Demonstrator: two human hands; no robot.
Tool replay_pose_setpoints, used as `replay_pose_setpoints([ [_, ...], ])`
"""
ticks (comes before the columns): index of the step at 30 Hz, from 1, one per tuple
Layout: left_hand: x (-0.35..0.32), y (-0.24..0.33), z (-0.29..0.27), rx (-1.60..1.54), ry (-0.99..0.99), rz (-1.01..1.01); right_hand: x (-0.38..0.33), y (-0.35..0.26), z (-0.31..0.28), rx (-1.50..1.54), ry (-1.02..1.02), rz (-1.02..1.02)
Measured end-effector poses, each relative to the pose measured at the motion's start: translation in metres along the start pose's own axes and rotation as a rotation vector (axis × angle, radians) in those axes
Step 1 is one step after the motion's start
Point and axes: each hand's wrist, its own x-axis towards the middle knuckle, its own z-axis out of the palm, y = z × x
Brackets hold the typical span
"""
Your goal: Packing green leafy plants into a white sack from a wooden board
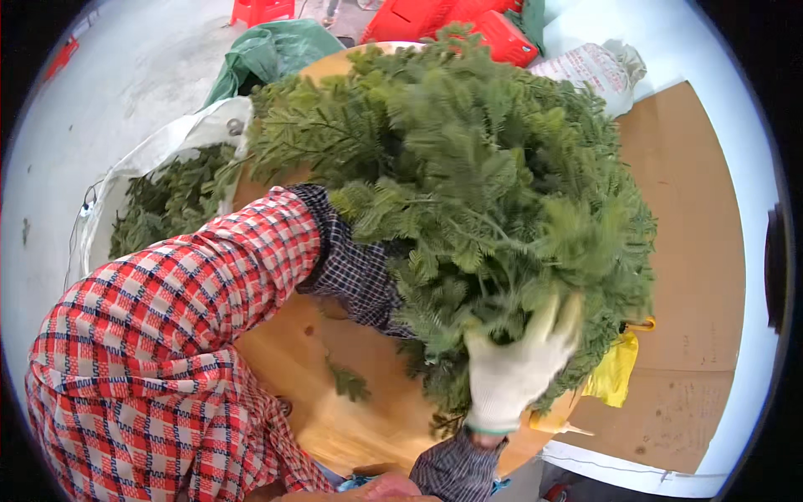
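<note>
A large bushy mass of green fir branches [468, 176] covers most of the round wooden table [368, 431]. My left arm, in a red checked sleeve with a dark checked cuff, reaches into the branches from the left; the left hand itself is hidden beneath the needles. On the near right side of the greenery lies my right hand [514, 372] in a white knitted glove. Its thumb stands apart from the outstretched fingers, whose tips touch the needles. The glove and nearby sprigs are blurred by motion. A loose fir sprig [347, 381] rests on the tabletop.
To the left stands a white sack [104, 205] holding more fir cuttings. Behind the table are a green bag [272, 54], red plastic pieces [410, 18] and a white woven sack [590, 71]. Brown cardboard [686, 276] and a yellow bag [615, 372] are on the right.
</note>
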Motion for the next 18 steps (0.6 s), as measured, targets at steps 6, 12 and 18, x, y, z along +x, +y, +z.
replay_pose_setpoints([
  [6,0.005,0.019,0.021,0.174,-0.088,0.090,0.018,0.045,0.059,-0.076,-0.209,0.261],
  [12,-0.082,0.044,-0.078,0.150,0.343,0.072,-0.076,0.149,0.155,-0.104,-0.315,0.491],
  [18,-0.169,-0.100,-0.108,0.369,0.668,-0.782,-0.041,0.035,0.080,-0.546,-0.672,0.458],
])
